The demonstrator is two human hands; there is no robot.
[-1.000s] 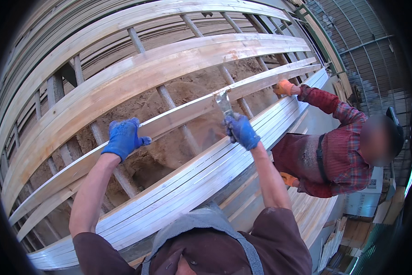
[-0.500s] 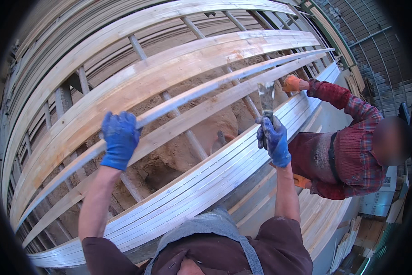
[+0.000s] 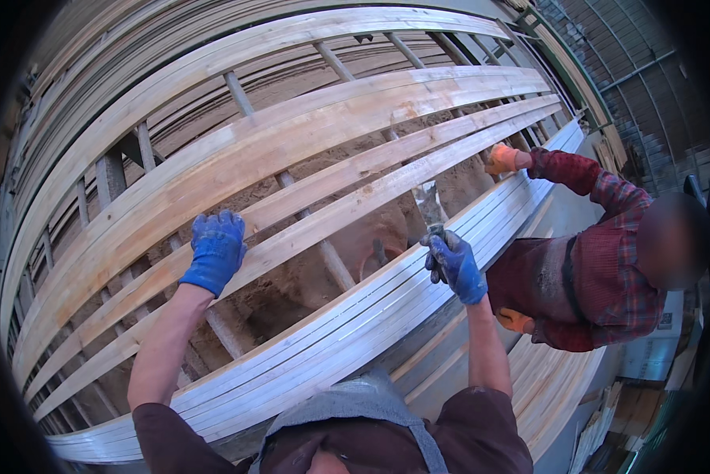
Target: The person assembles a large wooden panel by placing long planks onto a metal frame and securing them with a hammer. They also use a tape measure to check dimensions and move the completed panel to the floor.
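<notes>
- Left hand (image 3: 214,251), blue glove, lies flat on a plank (image 3: 307,197); fingers spread and released, gripping nothing.
- Right hand (image 3: 452,265), blue glove, is clenched round the handle of a hammer (image 3: 428,207). Handle is hidden in the fist; only the metal head shows, poking up past the knuckles. Probably a claw type, but it is blurred.
- Hammer head sits just in front of the lower plank (image 3: 371,201), at the gap above the pale strip stack (image 3: 347,332). Contact with the wood: cannot tell.
- Planks: about five long boards run left-low to right-high across upright posts (image 3: 236,95); the far ones merge at the rim, so the count is rough.
- Between the boards: open gaps showing sandy soil (image 3: 307,276). A small dark object (image 3: 378,251) sits in the gap near the right hand, too small to identify.
- Second person (image 3: 592,268) at right in a plaid red shirt, two orange gloves: one (image 3: 501,159) on the boards' far end, the other (image 3: 515,320) low by their waist, partly hidden.
- Clearance: hands well apart, free board between them; the second person stands near the right arm.
- Board ends on the left are cut off by the dark rim.
</notes>
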